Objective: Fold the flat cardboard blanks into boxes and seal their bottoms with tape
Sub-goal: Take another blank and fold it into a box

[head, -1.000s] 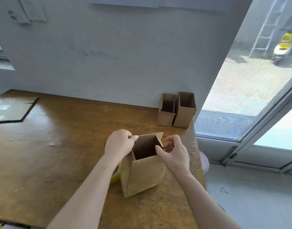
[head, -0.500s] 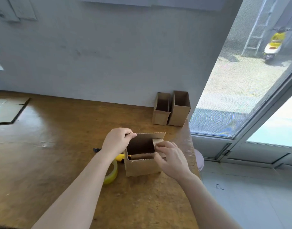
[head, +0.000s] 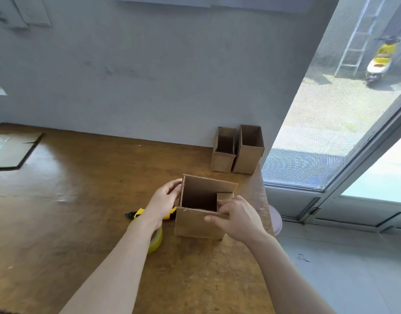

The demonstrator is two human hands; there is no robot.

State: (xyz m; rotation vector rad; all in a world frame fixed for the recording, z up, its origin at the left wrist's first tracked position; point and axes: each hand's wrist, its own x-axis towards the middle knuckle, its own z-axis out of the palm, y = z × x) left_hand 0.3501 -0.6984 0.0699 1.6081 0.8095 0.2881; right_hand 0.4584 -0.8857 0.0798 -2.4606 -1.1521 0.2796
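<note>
Left hand (head: pixel 164 201) grasps the box's (head: pixel 198 225) left wall; right hand (head: pixel 237 217) pinches its near right rim, tape (head: pixel 156 240) lying beside it on the table (head: pixel 81 200)

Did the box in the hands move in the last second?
Yes. The box went from tilted to flat on the table, ending slightly nearer the two boxes behind it.

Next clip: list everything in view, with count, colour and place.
open box: one, brown, table's near right
upright boxes: two, brown, back right by the wall
tape roll: one, yellowish, beneath the left forearm
knife: one, yellow-black, left of the open box
flat cardboard: one, brown, far left
table: one, brown, foreground
stool: one, pink, right of the table
scooter: one, yellow and white, outside
left hand: one, holds the open box's left wall
right hand: one, pinches its near wall
</note>
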